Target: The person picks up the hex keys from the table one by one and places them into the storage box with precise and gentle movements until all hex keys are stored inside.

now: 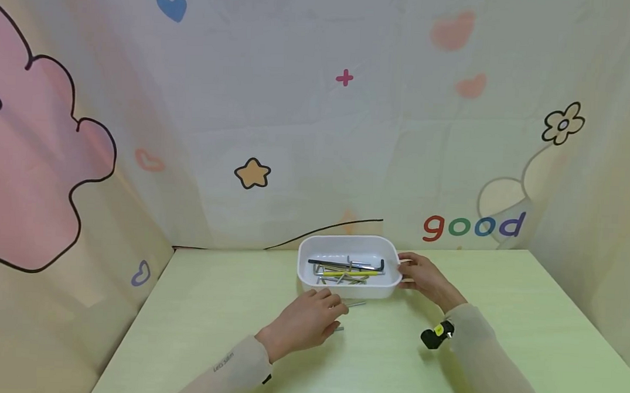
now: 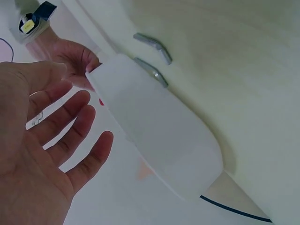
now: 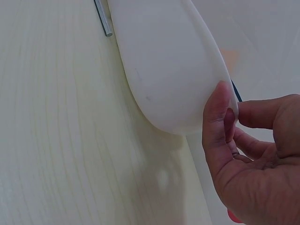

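A white plastic bin (image 1: 353, 291) stands near the back of the table. My right hand (image 1: 423, 277) pinches its right end, thumb and fingers on either side of the rim (image 3: 220, 58) in the right wrist view. Inside lie several hex keys, among them a yellow one (image 1: 350, 273) and a black one (image 1: 328, 263). In front of the bin, two silver L-shaped hex keys (image 2: 157, 47) (image 2: 151, 70) lie on the table. Over them hovers my left hand (image 1: 304, 322), fingers spread and loosely bent, holding nothing in the left wrist view. From the head view it partly hides both keys.
Behind the bin, a printed curtain (image 1: 318, 132) hangs at the table's back edge, and more cloth flanks both sides. The pale green table (image 1: 210, 297) extends left and right of the bin. A black wrist device (image 1: 437, 335) sits at the right sleeve.
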The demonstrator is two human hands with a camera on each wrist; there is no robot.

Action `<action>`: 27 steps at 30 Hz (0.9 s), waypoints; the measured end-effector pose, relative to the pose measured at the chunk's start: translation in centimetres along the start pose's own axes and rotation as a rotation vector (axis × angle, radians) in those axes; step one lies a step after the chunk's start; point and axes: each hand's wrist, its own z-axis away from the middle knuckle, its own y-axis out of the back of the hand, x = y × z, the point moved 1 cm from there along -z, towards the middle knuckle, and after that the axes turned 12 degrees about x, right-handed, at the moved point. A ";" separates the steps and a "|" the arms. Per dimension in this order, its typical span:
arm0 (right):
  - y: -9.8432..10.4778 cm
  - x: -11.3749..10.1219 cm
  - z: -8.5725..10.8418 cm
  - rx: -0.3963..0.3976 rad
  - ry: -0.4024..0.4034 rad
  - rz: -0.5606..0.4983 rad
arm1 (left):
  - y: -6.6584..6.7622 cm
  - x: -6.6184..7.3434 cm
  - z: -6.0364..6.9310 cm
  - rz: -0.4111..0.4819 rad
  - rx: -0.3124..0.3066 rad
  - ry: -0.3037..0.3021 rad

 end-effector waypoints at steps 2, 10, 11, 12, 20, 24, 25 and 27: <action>0.0 0.1 0.0 0.003 -0.002 -0.002 | -0.5 0.2 0.3 0.009 -0.022 0.000; 0.0 0.4 -0.4 0.007 0.003 0.004 | -2.0 0.5 0.8 0.055 -0.172 0.040; 0.0 0.4 -0.4 0.010 0.002 0.007 | -2.1 0.5 0.9 0.056 -0.188 0.044; 0.1 0.4 -0.4 0.013 -0.001 0.006 | -2.3 0.4 0.9 0.057 -0.201 0.049; 0.1 0.3 -0.4 0.015 0.000 0.013 | -3.2 0.3 1.2 0.036 -0.246 0.048; 0.1 0.4 -0.4 0.019 -0.003 0.015 | -3.6 0.2 1.3 0.041 -0.267 0.056; 0.1 0.4 -0.4 0.019 -0.003 0.016 | -3.7 0.1 1.3 0.046 -0.272 0.061; 0.1 0.4 -0.4 0.017 -0.003 0.013 | -4.0 0.0 1.3 0.051 -0.276 0.072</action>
